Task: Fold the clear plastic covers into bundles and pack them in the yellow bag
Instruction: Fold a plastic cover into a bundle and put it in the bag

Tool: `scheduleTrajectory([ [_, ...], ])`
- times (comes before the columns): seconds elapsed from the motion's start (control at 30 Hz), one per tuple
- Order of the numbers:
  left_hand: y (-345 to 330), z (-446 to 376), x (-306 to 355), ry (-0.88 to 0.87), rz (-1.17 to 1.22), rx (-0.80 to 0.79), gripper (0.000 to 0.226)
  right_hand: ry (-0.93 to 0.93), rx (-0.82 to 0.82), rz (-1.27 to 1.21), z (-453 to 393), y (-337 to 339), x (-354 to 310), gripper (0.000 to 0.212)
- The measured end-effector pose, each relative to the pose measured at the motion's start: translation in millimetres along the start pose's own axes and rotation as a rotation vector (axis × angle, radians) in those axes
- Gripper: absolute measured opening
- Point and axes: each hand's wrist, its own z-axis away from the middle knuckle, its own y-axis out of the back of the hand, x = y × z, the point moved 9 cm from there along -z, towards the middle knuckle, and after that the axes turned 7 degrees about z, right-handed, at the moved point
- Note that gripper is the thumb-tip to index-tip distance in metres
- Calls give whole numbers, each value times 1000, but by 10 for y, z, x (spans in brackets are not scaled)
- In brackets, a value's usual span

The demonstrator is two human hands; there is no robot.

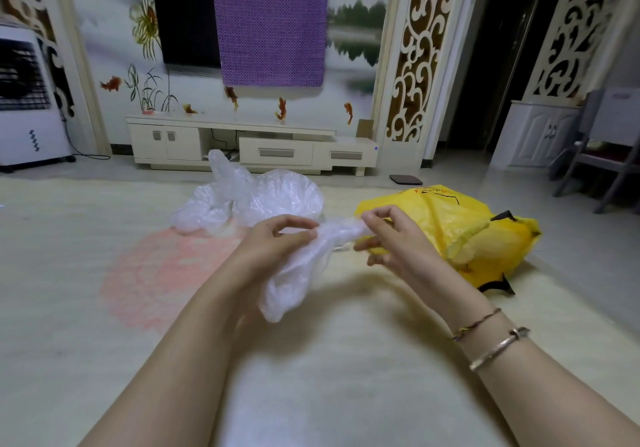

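A clear plastic cover (294, 273) is stretched between both hands above the rug, its loose end hanging down below my left wrist. My left hand (277, 239) pinches its bunched middle between thumb and fingers. My right hand (384, 235) pinches the other end, just in front of the yellow bag (485, 235). That bag lies crumpled on the floor to the right with black handles showing. A heap of more clear covers (249, 201) lies on the rug behind my hands.
I am over a cream rug (104, 342) with a pink patch (156, 273). A white TV cabinet (249, 145) lines the far wall, an air cooler (27, 100) stands at left, and a grey chair (602, 156) at right. A dark flat scale (405, 179) lies on the floor.
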Motion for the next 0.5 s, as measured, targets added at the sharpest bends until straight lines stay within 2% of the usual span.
scheduleTrajectory([
  [0.03,63,-15,-13,-1,39,80,13,108,49,193,3,28,-50,15],
  [0.1,189,-32,-80,1,98,244,18,396,62,657,96,-63,-199,41],
  [0.13,238,-39,-131,4,122,307,20,542,38,811,168,-162,-269,54],
  [0.17,265,-42,-178,11,145,344,23,651,0,893,225,-271,-314,63],
  [0.23,236,-63,-277,41,178,343,27,736,-64,944,293,-425,-338,68],
  [0.3,164,-66,-341,88,171,297,30,733,-93,982,316,-533,-323,61],
  [0.43,111,-42,-373,146,129,265,38,727,-205,925,316,-600,-263,22],
  [0.5,158,-43,-367,132,26,290,40,647,-286,857,292,-577,-209,17],
])
